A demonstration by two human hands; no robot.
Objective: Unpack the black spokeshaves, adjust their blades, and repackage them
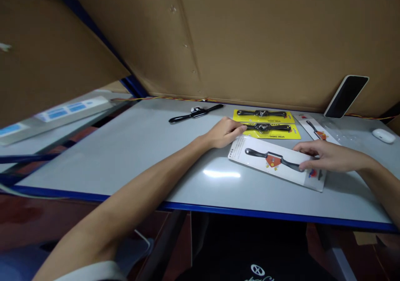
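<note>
Grey tabletop [118,156], left hand [224,133] outstretched, right hand [326,155] gripping white package [275,164]

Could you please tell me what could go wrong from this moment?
The flat, white rectangular card package in the right hand might catch or push the nearer yellow card package with a black tool, since they appear very close together and the left hand is at its edge. The white-edged black rectangular phone stands tilted near the brown cardboard wall, so a bump could perhaps make it slip.
</note>
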